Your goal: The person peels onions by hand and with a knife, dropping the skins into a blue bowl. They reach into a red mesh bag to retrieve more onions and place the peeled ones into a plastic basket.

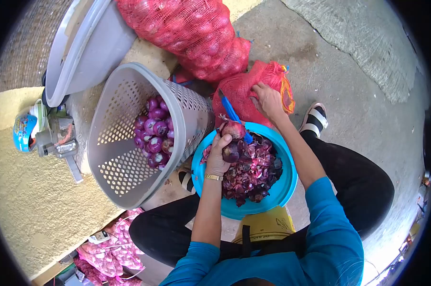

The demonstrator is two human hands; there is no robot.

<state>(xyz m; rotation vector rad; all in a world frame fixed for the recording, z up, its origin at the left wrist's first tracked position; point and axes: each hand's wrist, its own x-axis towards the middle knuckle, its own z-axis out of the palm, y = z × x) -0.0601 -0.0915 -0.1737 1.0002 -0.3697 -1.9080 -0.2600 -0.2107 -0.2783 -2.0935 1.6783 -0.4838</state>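
Note:
My left hand [220,155] is closed around red onions [233,129], their skins dry and papery, above a turquoise basin [286,178]. In the basin lies a heap of loose onion skins [251,167]. A long, narrow blue object [230,110] with a dark tip slants past the held onions; its lower end overlaps the skins. My right hand [268,101] is over a red mesh sack [239,100], fingers apart and slightly bent, with nothing seen in them. The sack's orange-edged mouth is beside that wrist.
Left of the basin, a grey perforated basket [179,126] holds shiny purple onions [154,128]. A full red mesh sack [187,35] lies behind it, near a grey tub [94,57]. Below the basin is a yellow bucket [263,226]. More pink bags [115,248] lie at lower left.

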